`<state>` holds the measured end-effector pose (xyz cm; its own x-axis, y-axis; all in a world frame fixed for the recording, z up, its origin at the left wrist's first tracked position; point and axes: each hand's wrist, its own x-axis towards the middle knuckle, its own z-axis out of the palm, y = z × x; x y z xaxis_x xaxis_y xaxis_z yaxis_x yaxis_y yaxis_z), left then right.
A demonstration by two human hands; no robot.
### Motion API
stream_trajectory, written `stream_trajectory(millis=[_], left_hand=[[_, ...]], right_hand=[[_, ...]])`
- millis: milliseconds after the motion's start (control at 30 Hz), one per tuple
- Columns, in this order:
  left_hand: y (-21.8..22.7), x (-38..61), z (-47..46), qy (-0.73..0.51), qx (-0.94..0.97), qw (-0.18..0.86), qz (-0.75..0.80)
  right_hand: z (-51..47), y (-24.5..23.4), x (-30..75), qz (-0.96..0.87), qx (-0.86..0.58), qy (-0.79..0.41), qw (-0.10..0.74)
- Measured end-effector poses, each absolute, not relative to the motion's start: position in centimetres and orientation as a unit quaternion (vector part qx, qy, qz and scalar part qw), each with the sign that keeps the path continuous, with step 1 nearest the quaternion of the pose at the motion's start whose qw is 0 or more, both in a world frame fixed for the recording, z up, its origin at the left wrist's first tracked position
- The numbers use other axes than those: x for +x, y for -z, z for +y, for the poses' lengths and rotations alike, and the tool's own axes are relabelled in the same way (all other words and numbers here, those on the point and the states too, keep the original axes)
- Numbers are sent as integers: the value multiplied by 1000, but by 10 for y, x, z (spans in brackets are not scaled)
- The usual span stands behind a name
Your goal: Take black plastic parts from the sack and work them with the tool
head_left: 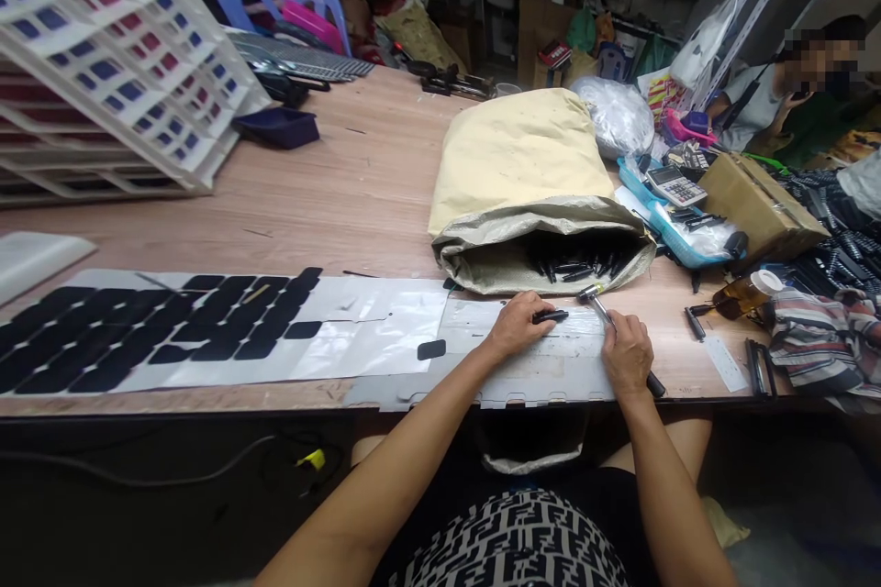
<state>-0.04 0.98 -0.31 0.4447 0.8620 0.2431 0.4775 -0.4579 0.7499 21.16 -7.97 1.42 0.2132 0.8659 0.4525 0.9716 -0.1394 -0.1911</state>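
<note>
My left hand (518, 323) pinches a small black stick-shaped part (551, 316) flat on a grey metal plate (543, 376) at the table's front edge. My right hand (626, 353) is wrapped round the black handle of a small hammer (597, 301), whose metal head sits just right of the black part. Behind both hands a beige woven sack (523, 174) lies on its side, its open mouth showing several more black parts (578, 264). To the left, a white sheet (358, 330) carries rows of black oval pads (172, 326), and one loose pad (431, 349) lies near my left wrist.
White stacked trays (103, 64) with red and blue labels stand at the back left, next to a dark blue bin (279, 126). At the right lie a calculator (675, 186), a cardboard box (757, 202), a blue tray, black clips and striped cloth. Another person (791, 96) sits at the far right.
</note>
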Motion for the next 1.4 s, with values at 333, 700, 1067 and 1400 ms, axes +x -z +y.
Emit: stream_trajectory(millis=[333, 700, 1067, 1400], left_hand=[[6, 1, 13, -330, 777, 327, 425], [7, 1, 13, -327, 773, 335, 428], [-4, 0, 10, -333, 755, 349, 444], [1, 1, 11, -301, 791, 315, 429]], right_hand=[[-104, -43, 196, -613, -671, -102, 404], [-109, -41, 185, -636, -652, -133, 391], [-103, -41, 176, -662, -646, -111, 363], [-79, -18, 204, -637, -724, 141, 224]])
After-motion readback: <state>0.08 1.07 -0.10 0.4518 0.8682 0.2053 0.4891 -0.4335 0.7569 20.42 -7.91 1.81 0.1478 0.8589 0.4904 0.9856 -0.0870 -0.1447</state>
